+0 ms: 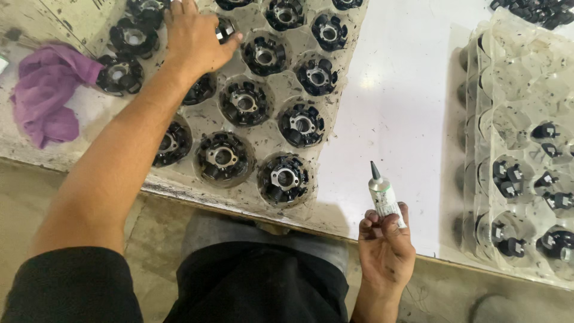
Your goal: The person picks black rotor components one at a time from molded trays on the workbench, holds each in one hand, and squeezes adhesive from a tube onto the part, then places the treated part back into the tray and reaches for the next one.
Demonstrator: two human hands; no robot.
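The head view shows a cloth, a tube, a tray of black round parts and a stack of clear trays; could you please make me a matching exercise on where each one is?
Things:
1. purple cloth
2. small tube
3. black round part
4. stack of clear trays

Places:
A. right edge of the table
B. under the left hand
C. held in the right hand
D. far left of the table

Pairs: 1-D, 2-C, 3-B, 4-A

My hands over a tray of black round parts

My left hand (194, 36) rests on a black part (225, 29) near the far end of the clear tray (263, 202), fingers curled over it; my right hand (385, 245) holds a small white tube (381, 194) upright, dark nozzle up, above the white table (400, 101). A purple cloth (45, 93) lies left, stacked trays (520, 107) right
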